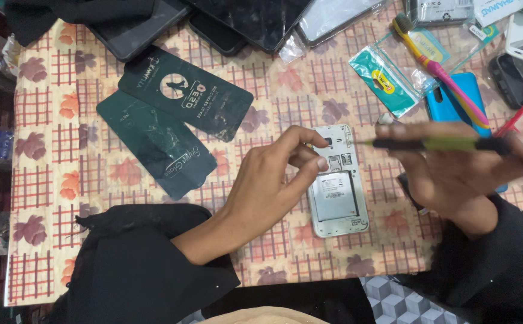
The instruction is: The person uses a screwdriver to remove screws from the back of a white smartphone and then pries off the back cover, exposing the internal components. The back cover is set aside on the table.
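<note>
Worktop (51,198) under a smooth printed covering, cream with red checks and leaf patterns, faintly sheened like plastic sheet. Opened phone (338,180) in pale silvery plastic, matt, with a dull grey battery face. Two dark green sleeves (171,117), card or coated paper, slightly glossy, scuffed. Clear crinkly plastic bags (393,78), shiny. Toothbrush (438,69) in glossy pink and yellow plastic. Blue phone case (453,99), smooth, satin plastic. Slim tool (435,144) in the right hand (453,174), black and yellow-green, matt. Black cloth sleeves, soft and matt, above the left hand (273,180). Dark glass screens (255,18), highly glossy.
</note>
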